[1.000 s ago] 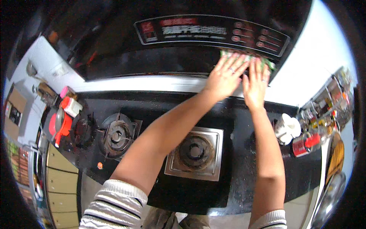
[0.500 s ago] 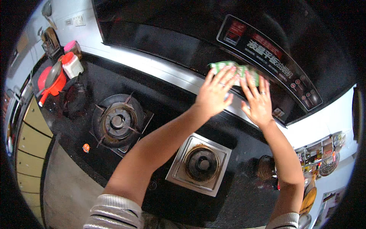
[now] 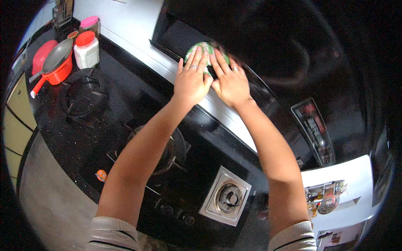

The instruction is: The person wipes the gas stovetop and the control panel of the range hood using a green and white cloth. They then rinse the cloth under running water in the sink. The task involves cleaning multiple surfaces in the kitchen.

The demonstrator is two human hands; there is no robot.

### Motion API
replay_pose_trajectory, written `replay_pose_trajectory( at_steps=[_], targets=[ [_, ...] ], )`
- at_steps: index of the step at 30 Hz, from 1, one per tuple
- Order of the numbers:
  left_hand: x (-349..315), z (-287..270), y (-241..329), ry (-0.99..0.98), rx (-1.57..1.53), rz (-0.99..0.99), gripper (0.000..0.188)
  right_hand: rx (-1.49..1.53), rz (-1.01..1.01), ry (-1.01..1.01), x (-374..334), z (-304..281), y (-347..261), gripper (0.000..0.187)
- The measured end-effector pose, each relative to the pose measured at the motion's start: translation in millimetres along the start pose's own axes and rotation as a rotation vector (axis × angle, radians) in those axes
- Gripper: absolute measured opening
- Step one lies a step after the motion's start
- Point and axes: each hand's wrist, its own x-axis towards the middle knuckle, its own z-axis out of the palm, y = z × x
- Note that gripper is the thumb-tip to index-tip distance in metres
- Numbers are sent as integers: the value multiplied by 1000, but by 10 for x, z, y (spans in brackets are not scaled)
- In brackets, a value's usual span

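Both hands lie flat against the lower front part of the black range hood, pressing a green-and-white cloth to its surface. My left hand has its fingers stretched out over the cloth's left part. Beside it, my right hand spreads its fingers over the right part, with the two thumbs close together. The palms hide some of the cloth. Below my arms is the black stove top, where a steel-framed burner shows between the forearms. My left forearm partly covers another burner.
At the far left stand a red saucepan with a grey pan on it, a red-lidded white jar and a pink-lidded jar. A black ring stand and a small orange object lie nearer. A wire rack hangs at right.
Both hands have slid the cloth leftward along the hood, toward the end near the jars. My view has turned, so the burners and hood now appear tilted and shifted.
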Motion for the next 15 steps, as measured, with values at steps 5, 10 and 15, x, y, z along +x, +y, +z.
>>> replay_pose_trajectory(
  at_steps=[5,10,15],
  targets=[
    [453,-165,-793,81,-79,-33,58,23,27,50,926,198,-464,59],
    [499,-308,-1010,76,-405,-159,53,59,23,76,1240,255,-660,61],
    [289,-26,-580,131,-382,-88,52,91,20,221,680,180,-443,57]
  ],
)
